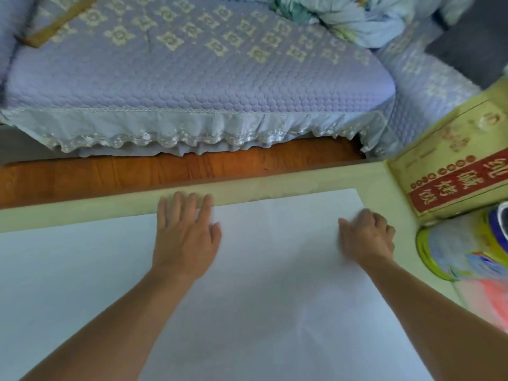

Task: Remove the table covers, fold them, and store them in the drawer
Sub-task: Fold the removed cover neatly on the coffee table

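Left hand: your left hand (184,229) lies palm down with the fingers straight and spread, pressing flat on the far edge of the white table cover (261,284); the fingertips reach past that edge onto the bare table (82,213).
Right hand: your right hand (367,237) rests on the cover near its far right corner, with the fingers bent under; it is blurred, so you cannot tell whether it pinches the cloth or only presses on it.
Forearms: both of your forearms stretch out over the cover from the near edge of the view.
Table cover: it lies spread flat on the pale table, covers most of the top, and leaves a bare strip along the far side and the right side.
Right of the cover: a yellow box (453,163) with a red band of printed characters stands at the far right corner of the table; just nearer you is a round tin (428,257) with a yellow rim, and something pink (483,301) beside it, too blurred to name.
Beyond the table: a brown wooden edge (178,171) runs along the far side, and behind it sits a sofa (192,72) under a quilted lilac cover with a lace frill.
On the sofa: a bundle of pale blue cloth (343,15) lies at the far right end.
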`<state>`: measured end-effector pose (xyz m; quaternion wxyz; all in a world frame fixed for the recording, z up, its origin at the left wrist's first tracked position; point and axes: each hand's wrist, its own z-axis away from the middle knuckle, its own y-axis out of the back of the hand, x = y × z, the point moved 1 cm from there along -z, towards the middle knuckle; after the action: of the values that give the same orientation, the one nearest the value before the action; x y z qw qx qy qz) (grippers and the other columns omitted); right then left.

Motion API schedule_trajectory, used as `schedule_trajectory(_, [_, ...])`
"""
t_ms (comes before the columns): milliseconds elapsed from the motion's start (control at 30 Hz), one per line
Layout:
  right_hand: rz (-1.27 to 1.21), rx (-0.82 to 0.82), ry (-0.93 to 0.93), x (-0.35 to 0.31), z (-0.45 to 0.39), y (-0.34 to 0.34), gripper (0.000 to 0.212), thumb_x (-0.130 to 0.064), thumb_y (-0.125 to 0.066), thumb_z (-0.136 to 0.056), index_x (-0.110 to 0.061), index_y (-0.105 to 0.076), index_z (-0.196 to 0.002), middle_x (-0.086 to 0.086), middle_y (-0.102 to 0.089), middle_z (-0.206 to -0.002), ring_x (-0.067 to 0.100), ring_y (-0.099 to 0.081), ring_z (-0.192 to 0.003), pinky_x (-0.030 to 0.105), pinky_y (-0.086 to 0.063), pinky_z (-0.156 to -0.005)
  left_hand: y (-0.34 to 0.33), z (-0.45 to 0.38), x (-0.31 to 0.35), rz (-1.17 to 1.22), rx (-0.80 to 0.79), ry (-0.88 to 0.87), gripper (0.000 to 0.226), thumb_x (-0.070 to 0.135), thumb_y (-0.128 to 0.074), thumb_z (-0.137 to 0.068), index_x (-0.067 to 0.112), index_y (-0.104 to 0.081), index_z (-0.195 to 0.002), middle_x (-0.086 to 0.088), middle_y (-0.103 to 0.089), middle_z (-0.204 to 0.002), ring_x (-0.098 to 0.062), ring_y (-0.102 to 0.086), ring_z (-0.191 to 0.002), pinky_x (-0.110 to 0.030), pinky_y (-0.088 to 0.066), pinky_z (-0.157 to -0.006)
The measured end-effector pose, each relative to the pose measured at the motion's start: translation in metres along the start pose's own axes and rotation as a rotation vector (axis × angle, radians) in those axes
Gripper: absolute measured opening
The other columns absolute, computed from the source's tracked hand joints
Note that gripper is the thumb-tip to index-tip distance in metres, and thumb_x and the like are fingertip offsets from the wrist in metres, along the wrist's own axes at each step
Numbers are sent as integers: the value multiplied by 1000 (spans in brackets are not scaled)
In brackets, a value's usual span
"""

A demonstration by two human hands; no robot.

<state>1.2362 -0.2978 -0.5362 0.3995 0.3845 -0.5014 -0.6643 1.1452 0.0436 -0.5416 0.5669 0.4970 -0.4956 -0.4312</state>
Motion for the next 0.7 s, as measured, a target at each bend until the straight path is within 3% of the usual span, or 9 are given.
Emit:
schedule_trajectory(67, [-32,24,-10,3,-12,1,60,-54,-54,-95,-12,-44,-137,16,-38,-144,40,-34,-130,46,-33,-107,-11,-15,45,62,-19,-97,62,44,-32,-100,7,-44,-149,-14,-51,-140,-37,-41,-132,-55,-33,-115])
schedule_trajectory(200, [-292,93,-33,9,-21,-1,49,-31,-66,-92,-15,-51,-136,13,-43,-134,34,-36,-124,39,-34,-105,-27,-15,91,1,-27,-69,62,45,-36,-102,8,-40,-152,-14,-48,-144,-39,-39,-134,-58,-27,-118])
schedule_trajectory(300, [-389,216,197,19,-7,-4,38,-6,-58,-91,-16,-62,-127,5,-48,-120,26,-39,-114,31,-38,-97,-27,-15,93,-37,-14,-60,66,47,-35,-100,7,-41,-151,-16,-48,-143,-39,-40,-131,-57,-27,-118])
schedule_trajectory(400, [-402,279,409,29,3,-10,30,3,-56,-86,-11,-66,-111,1,-53,-113,24,-46,-105,40,-46,-88,-23,-16,98,-34,-5,-32,64,46,-38,-98,6,-47,-147,-18,-46,-138,-39,-42,-128,-59,-31,-115])
schedule_trajectory(500, [-444,222,302,30,-1,-6,25,-10,-56,-95,-13,-57,-120,0,-55,-117,24,-49,-108,38,-44,-93,-17,-16,102,-33,-9,-28,64,45,-41,-96,4,-50,-144,-19,-46,-135,-40,-44,-123,-60,-36,-111])
schedule_trajectory(600, [-487,138,100,27,-21,3,44,-20,-46,-101,-21,-41,-145,5,-50,-133,26,-44,-123,40,-38,-104,-15,-17,103,-37,-5,-25,64,45,-42,-95,5,-51,-144,-19,-47,-134,-40,-44,-122,-59,-38,-109])
schedule_trajectory(700, [-241,167,64,25,-34,9,57,-12,-47,-96,-21,-33,-151,10,-32,-153,31,-28,-137,44,-27,-114,-16,-17,102,-38,-28,-30,65,47,-40,-96,6,-50,-146,-18,-47,-136,-39,-42,-124,-58,-38,-109])
